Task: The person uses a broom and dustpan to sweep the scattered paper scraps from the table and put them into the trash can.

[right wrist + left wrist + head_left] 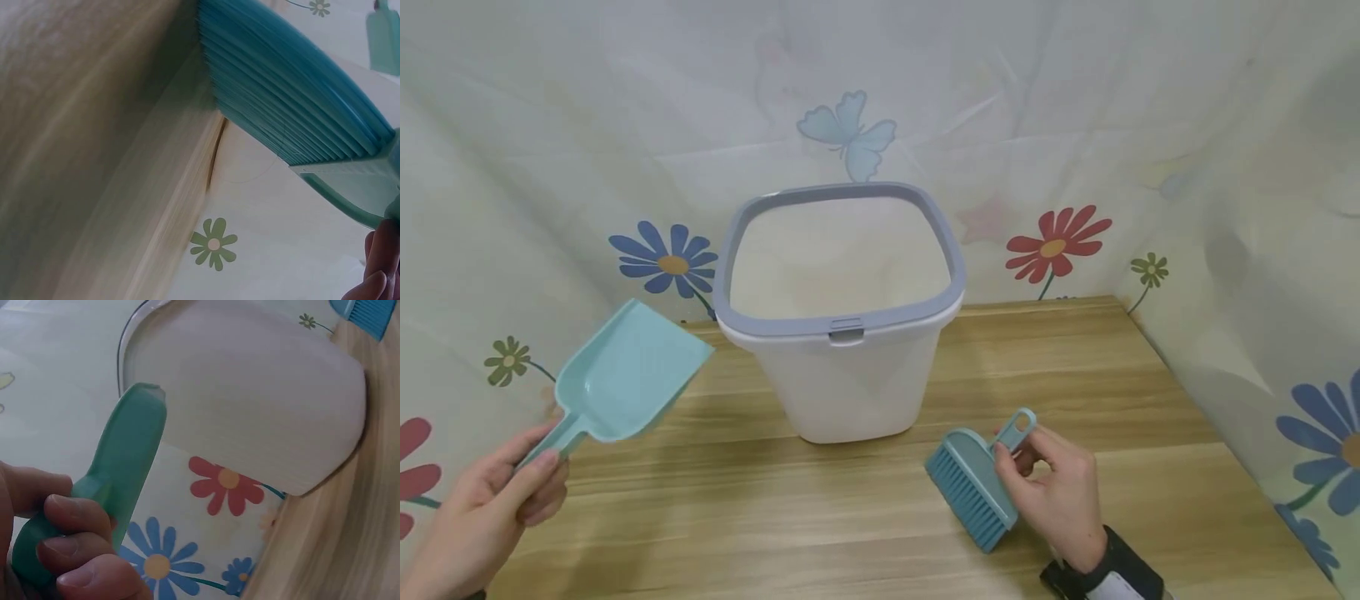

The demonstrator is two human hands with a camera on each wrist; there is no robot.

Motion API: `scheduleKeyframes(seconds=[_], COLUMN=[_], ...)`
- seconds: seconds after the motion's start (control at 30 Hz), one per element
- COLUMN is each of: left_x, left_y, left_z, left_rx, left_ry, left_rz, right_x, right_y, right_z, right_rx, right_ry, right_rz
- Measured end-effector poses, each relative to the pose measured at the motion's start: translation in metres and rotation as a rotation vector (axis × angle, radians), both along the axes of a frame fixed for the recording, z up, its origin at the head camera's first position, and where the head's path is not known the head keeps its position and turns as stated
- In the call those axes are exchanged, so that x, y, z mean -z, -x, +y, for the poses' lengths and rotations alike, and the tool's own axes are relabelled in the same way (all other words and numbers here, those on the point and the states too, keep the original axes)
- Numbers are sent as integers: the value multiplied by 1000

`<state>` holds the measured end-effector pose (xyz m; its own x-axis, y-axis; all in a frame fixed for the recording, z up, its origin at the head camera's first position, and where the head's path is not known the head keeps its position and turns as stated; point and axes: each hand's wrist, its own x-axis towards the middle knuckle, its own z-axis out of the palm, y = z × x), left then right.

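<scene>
A light teal dustpan (636,375) is raised at the left of the head view, its handle gripped by my left hand (505,492). In the left wrist view, curled fingers wrap the handle of the dustpan (128,450), seen edge-on. On the right, my right hand (1052,483) pinches the short looped handle of a teal hand brush (973,483) between thumb and fingers. The bristles point down and to the left, toward the tabletop. The right wrist view shows the brush (294,81) close up, with only some fingertips (381,262) at the edge.
A white bin (850,375) with a grey-blue rim stands between the hands, toward the back of the wooden table (760,517). Its top shows a pale surface within the rim. Behind and beside the table hangs a white sheet (700,100) printed with flowers and a butterfly.
</scene>
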<state>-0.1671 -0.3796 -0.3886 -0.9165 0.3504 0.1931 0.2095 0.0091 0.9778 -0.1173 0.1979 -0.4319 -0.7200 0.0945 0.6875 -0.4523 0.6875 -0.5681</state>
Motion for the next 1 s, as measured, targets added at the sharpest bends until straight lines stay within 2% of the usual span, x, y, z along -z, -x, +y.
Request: scheduleKeyframes(seconds=[0.1, 0.17, 0.27, 0.3, 0.4, 0.5, 0.57, 0.63, 0.83, 0.9, 1.0], left_x=[19, 28, 40, 43, 54, 65, 73, 80, 94, 96, 98], left_y=[-13, -19, -26, -28, -34, -40, -43, -46, -53, -54, -53], left_z=[0, 5, 19, 26, 50, 77, 93, 110, 152, 161, 170], left_rx=[48, 114, 263, 314, 434, 513, 550, 565, 540, 553, 613], left_ry=[69, 133, 148, 132, 45, -36, -62, -59, 15, 9, -4], left_rz=[-116, -201, -374, -449, -614, -720, -750, -742, -681, -670, -628], right_x=[0, 0, 0, -1, -4, -8, -11, -12, -7, -3, 2], right_y=[0, 0, 0, 0, 0, -3, -6, -8, -13, -16, -23], right_z=[1, 1, -1, -3, -13, -29, -42, -57, -106, -120, -138], right_rx=[6, 5, -20, -34, -74, -111, -132, -161, -228, -246, -321], right_ry=[-6, -17, -39, -50, -95, -185, -271, -365, -672, -763, -843], right_rz=[1, 11, 65, 92, 163, 231, 271, 323, 500, 501, 385])
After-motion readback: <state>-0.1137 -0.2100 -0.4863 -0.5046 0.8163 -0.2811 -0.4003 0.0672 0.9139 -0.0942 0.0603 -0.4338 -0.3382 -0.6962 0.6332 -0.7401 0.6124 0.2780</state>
